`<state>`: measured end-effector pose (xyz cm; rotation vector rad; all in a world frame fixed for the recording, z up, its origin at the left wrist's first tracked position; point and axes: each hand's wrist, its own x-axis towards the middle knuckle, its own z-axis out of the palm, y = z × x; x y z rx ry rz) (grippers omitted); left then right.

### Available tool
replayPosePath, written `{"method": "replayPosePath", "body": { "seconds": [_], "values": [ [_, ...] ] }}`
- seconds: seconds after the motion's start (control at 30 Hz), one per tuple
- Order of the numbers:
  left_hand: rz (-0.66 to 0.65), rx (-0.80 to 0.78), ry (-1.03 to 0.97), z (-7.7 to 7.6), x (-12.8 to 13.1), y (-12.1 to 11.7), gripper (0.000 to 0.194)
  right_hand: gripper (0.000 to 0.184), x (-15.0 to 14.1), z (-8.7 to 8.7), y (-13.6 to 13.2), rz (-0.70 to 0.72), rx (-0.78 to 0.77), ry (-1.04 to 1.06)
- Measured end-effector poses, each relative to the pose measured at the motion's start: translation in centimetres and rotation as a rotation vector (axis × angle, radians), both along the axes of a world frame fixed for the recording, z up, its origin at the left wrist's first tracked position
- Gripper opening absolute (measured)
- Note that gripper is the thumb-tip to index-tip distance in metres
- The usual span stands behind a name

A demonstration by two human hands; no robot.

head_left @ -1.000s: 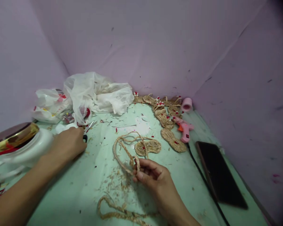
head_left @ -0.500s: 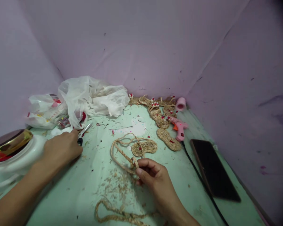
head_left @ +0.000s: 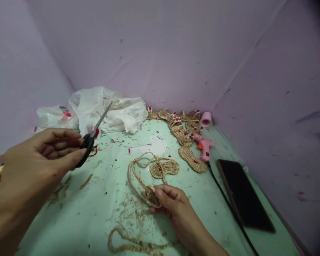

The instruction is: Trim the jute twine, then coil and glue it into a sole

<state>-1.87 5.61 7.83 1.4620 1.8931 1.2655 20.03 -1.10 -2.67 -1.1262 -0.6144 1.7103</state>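
Observation:
At the left, my left hand (head_left: 54, 151) is closed on the black handle of a pair of scissors (head_left: 88, 144), whose blades point up and away above the table. My right hand (head_left: 172, 201) pinches a braided straw cord (head_left: 134, 177) between thumb and fingers. The cord loops loosely to the left and runs back over a coiled, sole-shaped straw piece (head_left: 170, 166) with a small red mark on it. Another length of braided cord (head_left: 122, 245) lies near the front edge of the view.
A pink glue gun (head_left: 206, 147) with a black cable and a dark phone (head_left: 244, 195) lie at the right. Several coiled straw pieces (head_left: 193, 160) with red and white beads line the back, beside a pink roll (head_left: 206, 120). White plastic bags (head_left: 109, 110) stand at the back left. Straw scraps litter the green table.
My left hand has lifted the scissors off the table and drawn them up, nearer to me. My right hand stays in nearly the same place, still pinching the cord.

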Motion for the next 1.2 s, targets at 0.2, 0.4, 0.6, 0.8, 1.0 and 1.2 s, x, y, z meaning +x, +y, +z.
{"method": "replayPosePath", "body": {
  "seconds": [0.2, 0.4, 0.6, 0.8, 1.0, 1.2],
  "values": [
    [-0.681, -0.338, -0.295, -2.7, 1.9, -1.9, 0.045, 0.033, 0.0, 0.3, 0.2, -0.027, -0.009, -0.012],
    [-0.825, -0.412, 0.521, -3.7, 5.4, -5.0, 0.024, 0.032, 0.5, 0.9, 0.4, -0.066, 0.108, -0.23],
    [-0.894, -0.25, 0.893, -4.7, 5.5, -4.6, 0.044, 0.019, 1.2, 1.3, 0.5, -0.093, 0.312, -0.381],
    [-0.962, -0.243, 1.006, -4.8, 5.3, -4.0, 0.041, 0.017, 1.3, 0.8, 0.4, -0.007, 0.409, -0.383],
    [-0.997, -0.264, 1.089, -4.5, 5.5, -3.9, 0.04, 0.017, 1.1, 0.5, 0.1, 0.049, 0.379, -0.356],
    [-1.069, -0.326, 1.066, -3.9, 5.4, -3.6, 0.039, 0.018, 1.0, 0.9, 0.1, 0.123, 0.402, -0.365]
  ]
}}
